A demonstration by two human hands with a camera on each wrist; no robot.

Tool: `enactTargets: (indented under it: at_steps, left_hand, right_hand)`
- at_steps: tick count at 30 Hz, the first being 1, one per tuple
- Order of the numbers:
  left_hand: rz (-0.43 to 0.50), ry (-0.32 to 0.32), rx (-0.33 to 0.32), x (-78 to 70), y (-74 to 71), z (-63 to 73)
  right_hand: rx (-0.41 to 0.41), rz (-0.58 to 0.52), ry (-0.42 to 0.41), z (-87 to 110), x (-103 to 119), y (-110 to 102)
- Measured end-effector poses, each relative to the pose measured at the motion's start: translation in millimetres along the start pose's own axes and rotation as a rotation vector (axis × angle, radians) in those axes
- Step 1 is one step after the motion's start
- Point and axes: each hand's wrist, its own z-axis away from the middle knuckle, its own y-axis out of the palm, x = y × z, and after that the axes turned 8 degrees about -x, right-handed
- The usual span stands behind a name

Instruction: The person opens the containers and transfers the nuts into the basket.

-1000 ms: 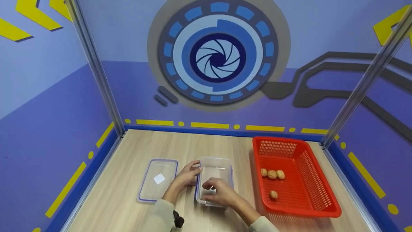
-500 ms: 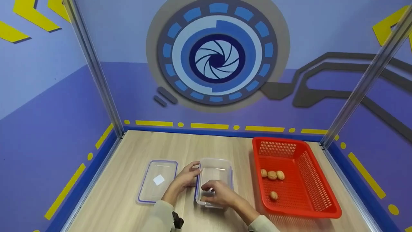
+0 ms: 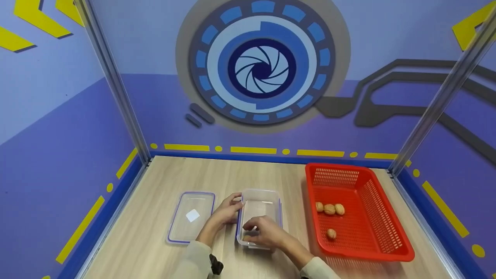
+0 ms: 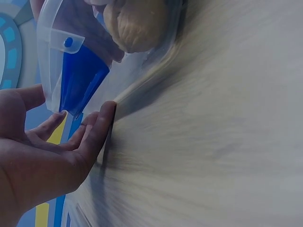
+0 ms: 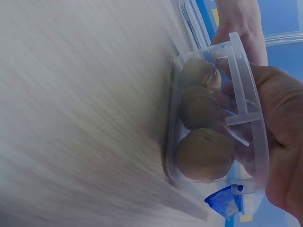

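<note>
Round brown walnuts [image 5: 204,155] line a clear plastic box [image 3: 261,195] by its near edge; left hand [image 3: 225,213] loosely touches it; right hand [image 3: 267,232]: grip unclear.

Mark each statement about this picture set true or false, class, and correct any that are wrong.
1. The right hand reaches into the clear container. True.
2. Four walnuts can be seen in the basket. True.
3. Those four walnuts all lie in one row. False: three lie side by side, and one lies apart.
4. The lid is on the container. False: it lies on the table, to the container's left.
5. The left hand touches the basket. False: it touches the container.
</note>
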Motion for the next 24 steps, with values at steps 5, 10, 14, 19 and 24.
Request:
enactTargets:
  at_steps: [5,10,14,19,24]
  left_hand:
    - [-0.011,0.007,-0.009,-1.5,-0.7,1.5]
    - [-0.012,-0.001,-0.005,-1.0,-1.3,2.3]
    - [-0.035,0.009,-0.013,-3.4,-1.4,2.6]
    - [-0.069,0.01,-0.01,-6.5,0.6,1.9]
    - [-0.084,0.004,-0.017,-4.9,3.1,-0.5]
  right_hand:
    - [0.011,-0.012,0.004,-1.5,-0.1,1.9]
    - [0.019,-0.026,0.0,-1.2,0.8,4.3]
    - [0.01,-0.019,0.007,-2.5,1.6,3.9]
    - [0.002,-0.016,0.01,-1.8,0.7,4.3]
    - [0.007,-0.02,0.019,-0.6,-0.8,3.6]
